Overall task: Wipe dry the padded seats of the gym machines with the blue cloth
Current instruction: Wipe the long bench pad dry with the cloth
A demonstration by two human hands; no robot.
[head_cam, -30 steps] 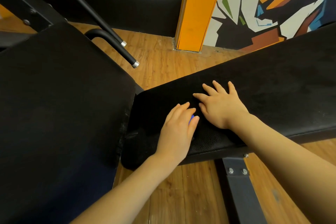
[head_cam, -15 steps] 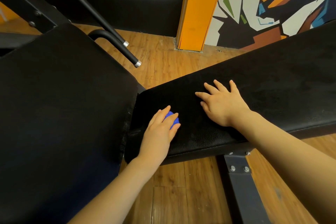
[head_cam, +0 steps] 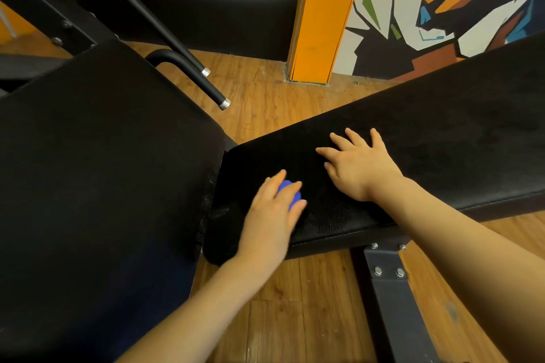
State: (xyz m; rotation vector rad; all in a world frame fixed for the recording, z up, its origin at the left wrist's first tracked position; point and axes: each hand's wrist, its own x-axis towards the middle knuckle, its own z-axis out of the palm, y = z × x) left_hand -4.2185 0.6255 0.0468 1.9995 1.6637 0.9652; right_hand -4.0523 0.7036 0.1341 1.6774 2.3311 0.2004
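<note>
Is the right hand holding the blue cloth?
No, the right hand lies flat with spread fingers on the bench pad, while the left hand covers the blue cloth.

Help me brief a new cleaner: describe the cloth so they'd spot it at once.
Find the long black bench pad running in from the right, above the wood floor. Near its left end, the left hand presses down on the cloth. Only a small bright blue bulge shows between the fingers, the one blue thing against all that black padding.

Black padded bench (head_cam: pixel 442 138), blue cloth (head_cam: pixel 290 192), both hands on it
</note>
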